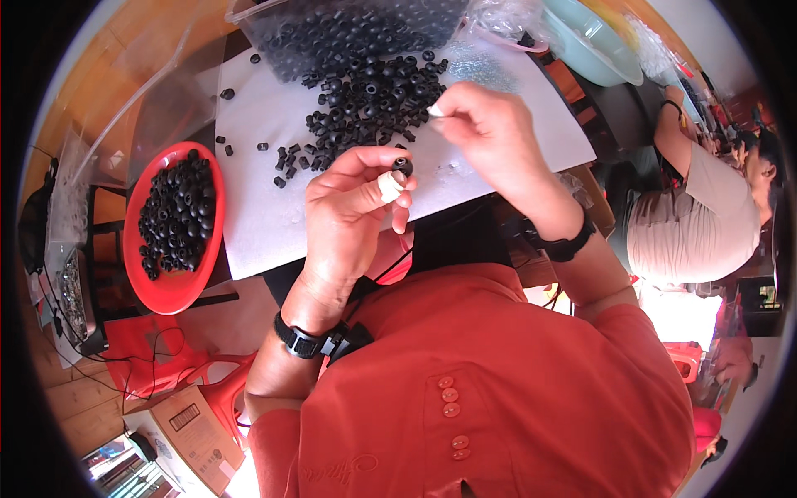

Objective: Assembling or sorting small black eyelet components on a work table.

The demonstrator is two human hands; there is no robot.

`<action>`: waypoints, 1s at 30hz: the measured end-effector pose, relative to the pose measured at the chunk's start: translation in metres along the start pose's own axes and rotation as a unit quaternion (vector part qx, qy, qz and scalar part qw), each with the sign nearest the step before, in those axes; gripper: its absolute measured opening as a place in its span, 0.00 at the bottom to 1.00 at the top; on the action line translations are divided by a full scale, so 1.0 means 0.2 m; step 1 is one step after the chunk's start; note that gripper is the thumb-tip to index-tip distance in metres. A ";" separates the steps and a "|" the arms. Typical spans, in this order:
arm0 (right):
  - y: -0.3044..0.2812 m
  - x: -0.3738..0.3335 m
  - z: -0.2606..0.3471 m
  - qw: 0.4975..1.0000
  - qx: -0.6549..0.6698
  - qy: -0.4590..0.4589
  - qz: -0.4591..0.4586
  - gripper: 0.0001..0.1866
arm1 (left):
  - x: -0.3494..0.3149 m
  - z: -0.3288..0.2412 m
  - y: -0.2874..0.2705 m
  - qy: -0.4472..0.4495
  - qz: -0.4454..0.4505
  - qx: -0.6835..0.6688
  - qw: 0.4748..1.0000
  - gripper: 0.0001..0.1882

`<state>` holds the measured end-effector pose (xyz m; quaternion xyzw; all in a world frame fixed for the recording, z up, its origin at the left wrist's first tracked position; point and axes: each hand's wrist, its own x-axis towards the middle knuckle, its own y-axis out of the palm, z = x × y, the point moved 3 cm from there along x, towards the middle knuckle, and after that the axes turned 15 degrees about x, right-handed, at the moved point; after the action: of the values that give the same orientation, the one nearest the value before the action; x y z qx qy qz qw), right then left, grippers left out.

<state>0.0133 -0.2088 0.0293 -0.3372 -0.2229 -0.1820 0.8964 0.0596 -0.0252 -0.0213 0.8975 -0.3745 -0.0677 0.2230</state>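
Between the thumb and fingers of my left hand (344,203) is a small black bead-like part (402,166) with a hole facing up. White tape (390,187) wraps that thumb. To the right, apart from it, my right hand (490,124) is closed in a pinch over the white work surface; a bit of white shows at its fingertips, and whatever they hold is too small to make out. Just beyond both hands lies a loose heap of black parts (365,104). Tiny clear pieces (480,66) are spread behind my right hand.
A clear plastic bin (257,18) full of black parts stands at the back. On the left, a red oval tray (163,297) holds more of them. A pale green basin (594,46) sits at the back right. Another person (693,216) is seated to the right.
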 end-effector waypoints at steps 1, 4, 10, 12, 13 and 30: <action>0.04 -0.01 -0.02 0.999 -0.027 -0.024 -0.001 0.04 | 0.00 0.00 0.00 -0.001 0.002 0.002 1.000 0.12; 0.11 -0.01 0.00 0.995 -0.097 -0.036 0.015 0.04 | -0.01 0.01 -0.01 0.007 -0.008 -0.024 1.000 0.12; 0.15 0.03 -0.01 0.979 -0.164 0.031 0.115 0.05 | -0.02 0.01 -0.02 0.015 -0.004 -0.019 1.000 0.13; 0.16 0.04 -0.02 0.979 -0.169 -0.011 0.117 0.04 | -0.02 0.01 -0.02 0.016 -0.005 -0.015 1.000 0.13; 0.14 0.03 -0.02 0.978 -0.170 -0.010 0.118 0.04 | -0.02 0.01 -0.02 0.015 -0.005 -0.017 1.000 0.13; -0.03 -0.04 -0.12 0.955 -0.287 -0.049 0.057 0.04 | -0.01 -0.01 0.01 0.005 -0.011 0.035 0.999 0.13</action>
<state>0.0106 -0.2293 0.0124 -0.6008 -0.1853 -0.1703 0.7587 0.0572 -0.0234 -0.0186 0.9089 -0.3659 -0.0530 0.1927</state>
